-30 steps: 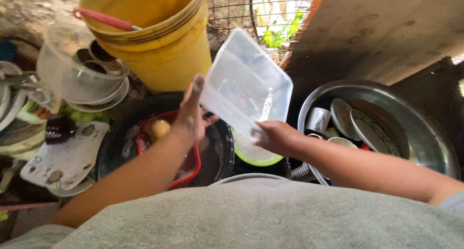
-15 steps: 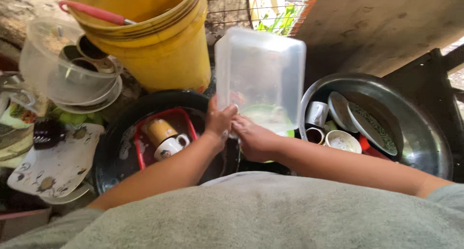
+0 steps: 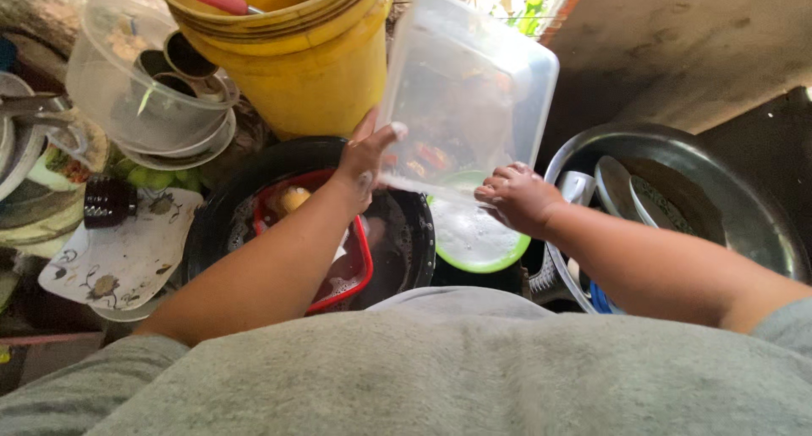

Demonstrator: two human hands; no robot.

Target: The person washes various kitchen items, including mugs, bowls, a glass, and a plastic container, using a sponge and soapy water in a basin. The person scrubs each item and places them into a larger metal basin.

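Clear plastic container (image 3: 469, 98) held tilted above a black wash basin (image 3: 406, 233), both hands on its lower edge.

The left hand (image 3: 365, 159) grips the container's lower left corner, fingers closed on the rim; the right hand (image 3: 518, 197) is closed on the lower right part of the same edge (soap foam shows on both hands). The rectangular container's long axis runs from this near edge up and away, ending beside the yellow bucket (image 3: 296, 64); which face is the open one cannot be told. Beneath it lie a red-rimmed tub (image 3: 359, 258) inside the basin and a green-rimmed bowl (image 3: 478, 250) with suds. A steel basin (image 3: 744, 208) of dishes stands to the right; a patterned tray (image 3: 118, 250) and a clear lidded bowl (image 3: 127, 81) lie left.
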